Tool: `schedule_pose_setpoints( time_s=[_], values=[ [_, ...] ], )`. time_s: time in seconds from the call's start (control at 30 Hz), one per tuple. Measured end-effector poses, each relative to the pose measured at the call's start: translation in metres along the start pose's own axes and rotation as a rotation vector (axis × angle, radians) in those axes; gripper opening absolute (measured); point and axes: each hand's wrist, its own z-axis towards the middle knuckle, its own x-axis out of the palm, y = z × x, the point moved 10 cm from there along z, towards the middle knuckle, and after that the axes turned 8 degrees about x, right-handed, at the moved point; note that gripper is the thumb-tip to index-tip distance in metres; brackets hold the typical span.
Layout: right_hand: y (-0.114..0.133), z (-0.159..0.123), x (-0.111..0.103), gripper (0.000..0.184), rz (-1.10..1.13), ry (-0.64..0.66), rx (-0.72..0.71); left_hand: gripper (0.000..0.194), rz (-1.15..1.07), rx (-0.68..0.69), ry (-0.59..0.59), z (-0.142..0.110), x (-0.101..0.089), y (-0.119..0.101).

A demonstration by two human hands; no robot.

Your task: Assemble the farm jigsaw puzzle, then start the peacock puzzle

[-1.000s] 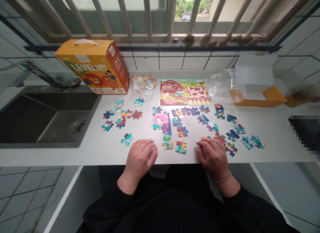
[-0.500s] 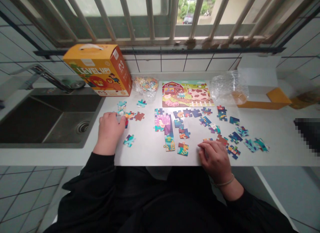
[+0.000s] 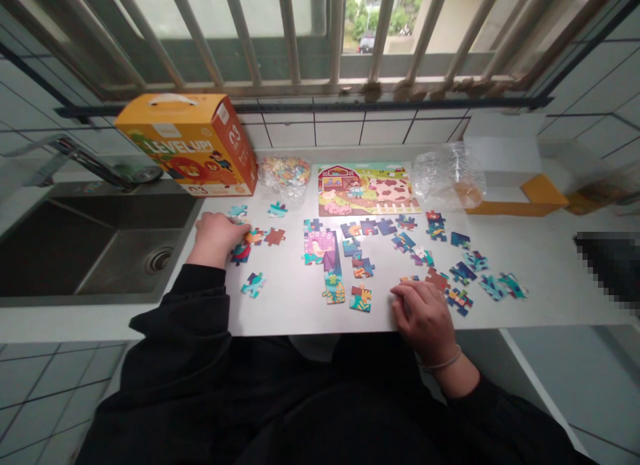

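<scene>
My left hand (image 3: 217, 238) is at the left group of jigsaw pieces, fingers bent down and thumb pointing right. It is closed on a puzzle piece (image 3: 240, 220), mostly hidden by the fingers. Close by lie an orange-and-teal piece (image 3: 254, 236), a red-and-blue piece (image 3: 241, 254) and a brown piece (image 3: 275, 236). Nearer me is a teal piece (image 3: 253, 284). My right hand (image 3: 425, 315) rests at the counter's front edge with curled fingers and nothing visible in them, partly covering a piece (image 3: 410, 278). Between the hands stands a joined section (image 3: 330, 262) with a purple creature.
Several loose pieces (image 3: 463, 272) spread right of the joined section. Behind are a farm picture puzzle (image 3: 369, 188), a bag of pieces (image 3: 285, 175), clear plastic wrap (image 3: 447, 178) and an open box (image 3: 515, 207). An orange carton (image 3: 190, 145) stands beside the sink (image 3: 160, 235).
My left hand has shifted slightly away from me, uncovering more of the red-and-blue piece. My right hand stays curled in place. The whole view has shifted a little.
</scene>
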Motion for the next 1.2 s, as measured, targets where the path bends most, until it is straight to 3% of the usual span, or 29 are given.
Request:
schedule_pose_setpoints(
  time_s=[0.17,0.27,0.37,0.47,0.57,0.63,0.8,1.2],
  values=[
    [0.002,0.001,-0.002,0.014,0.006,-0.009,-0.011,0.037,-0.003,0.205,-0.141,-0.014,-0.031,-0.027],
    [0.003,0.002,-0.002,0.015,0.007,-0.011,-0.008,0.038,-0.048,0.405,-0.13,-0.038,-0.039,-0.057],
    [0.002,0.002,-0.002,0.014,0.006,-0.006,-0.004,0.034,-0.165,0.63,-0.026,-0.083,-0.033,-0.1],
    [0.001,0.002,-0.002,0.015,0.01,-0.004,0.004,0.026,-0.288,0.83,0.108,-0.146,-0.019,-0.145],
    [0.002,0.002,-0.002,0.016,0.013,-0.003,0.003,0.029,-0.348,0.891,0.163,-0.195,-0.003,-0.173],
    [0.002,0.002,-0.002,0.015,0.009,-0.002,-0.001,0.032,-0.356,0.907,0.184,-0.213,0.009,-0.183],
    [0.0,0.001,0.0,0.013,0.0,0.011,-0.008,0.033,-0.349,0.894,0.172,-0.217,0.026,-0.187],
    [0.0,0.001,-0.001,0.014,0.013,-0.005,-0.007,0.037,-0.309,0.913,0.19,-0.212,0.032,-0.187]
  ],
)
